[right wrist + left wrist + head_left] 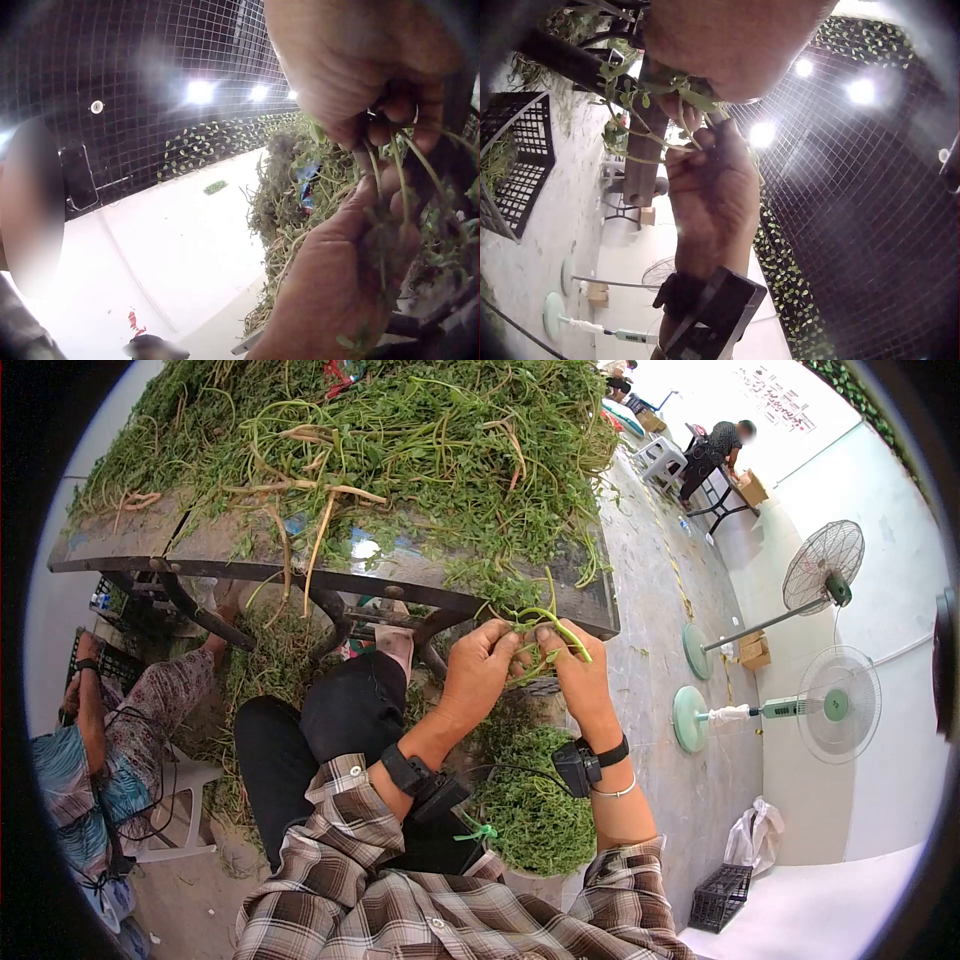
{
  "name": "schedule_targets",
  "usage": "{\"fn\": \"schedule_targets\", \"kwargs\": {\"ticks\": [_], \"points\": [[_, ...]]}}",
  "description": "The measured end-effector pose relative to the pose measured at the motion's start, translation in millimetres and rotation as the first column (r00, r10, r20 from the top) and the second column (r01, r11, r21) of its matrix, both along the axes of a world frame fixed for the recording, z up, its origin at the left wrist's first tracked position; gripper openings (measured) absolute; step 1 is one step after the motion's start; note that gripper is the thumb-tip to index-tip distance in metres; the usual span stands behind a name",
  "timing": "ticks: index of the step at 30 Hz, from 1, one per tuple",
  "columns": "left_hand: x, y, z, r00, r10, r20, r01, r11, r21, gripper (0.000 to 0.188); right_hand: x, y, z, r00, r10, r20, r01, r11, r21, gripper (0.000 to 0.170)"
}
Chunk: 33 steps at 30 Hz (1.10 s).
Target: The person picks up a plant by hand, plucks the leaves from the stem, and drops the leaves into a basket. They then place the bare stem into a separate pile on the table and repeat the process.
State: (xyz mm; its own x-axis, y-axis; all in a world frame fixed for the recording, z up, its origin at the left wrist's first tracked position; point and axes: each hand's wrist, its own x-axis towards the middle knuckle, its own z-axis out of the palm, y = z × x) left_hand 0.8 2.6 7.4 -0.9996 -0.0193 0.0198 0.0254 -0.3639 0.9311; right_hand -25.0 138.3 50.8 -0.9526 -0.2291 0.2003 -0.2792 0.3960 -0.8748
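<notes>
In the head view my left hand (478, 672) and right hand (580, 678) meet just past the front edge of a dark table (410, 560). Between them are a few green leafy stems (556, 622), pinched by thumb and fingers of both hands. Thick pale-green ends jut out past the right hand. The left wrist view shows small leaves on the thin stems (656, 139) beside the right hand (714, 187). From the right wrist, several stems (400, 176) run from one hand's fingertips to the other's. A large heap of greens (420, 430) covers the tabletop.
Below my hands stands a round tub heaped with greens (535, 800). A person (75, 760) sits at the left, near loose greens on the floor. Two standing fans (835, 705), a black crate (720, 897) and a white sack (755, 835) stand at the right. Another person (712, 455) bends over a far table.
</notes>
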Motion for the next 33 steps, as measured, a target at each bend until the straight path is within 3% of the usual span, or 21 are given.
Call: {"fn": "schedule_targets", "kwargs": {"ticks": [4,7,16,22,25,33], "points": [[-2,-1,-2,0.999,0.028,-0.015,-0.029,0.999,-0.041,0.019,0,0,0,1.000,0.001,0.026,0.000,1.000,-0.011,0.023],[-6,1,-7,0.985,0.137,-0.101,-0.144,0.988,-0.063,0.019,2,-1,2,1.000,-0.005,0.028,0.005,1.000,-0.001,0.023],[-8,-5,-8,0.993,0.106,0.050,-0.111,0.988,0.108,0.019,5,-2,7,0.998,0.001,0.057,-0.001,1.000,0.000,0.022],[-9,-4,-7,0.977,0.204,0.068,-0.213,0.960,0.180,0.019,5,0,5,1.000,-0.001,0.022,0.001,1.000,0.027,0.023],[-8,-5,-7,0.980,0.195,0.043,-0.198,0.975,0.098,0.019,6,-1,7,0.999,0.011,0.040,-0.012,1.000,0.011,0.022],[-6,-2,-1,0.930,0.256,-0.265,-0.294,0.949,-0.116,0.021,6,1,-1,0.997,0.055,0.050,-0.056,0.998,0.013,0.018]]}}
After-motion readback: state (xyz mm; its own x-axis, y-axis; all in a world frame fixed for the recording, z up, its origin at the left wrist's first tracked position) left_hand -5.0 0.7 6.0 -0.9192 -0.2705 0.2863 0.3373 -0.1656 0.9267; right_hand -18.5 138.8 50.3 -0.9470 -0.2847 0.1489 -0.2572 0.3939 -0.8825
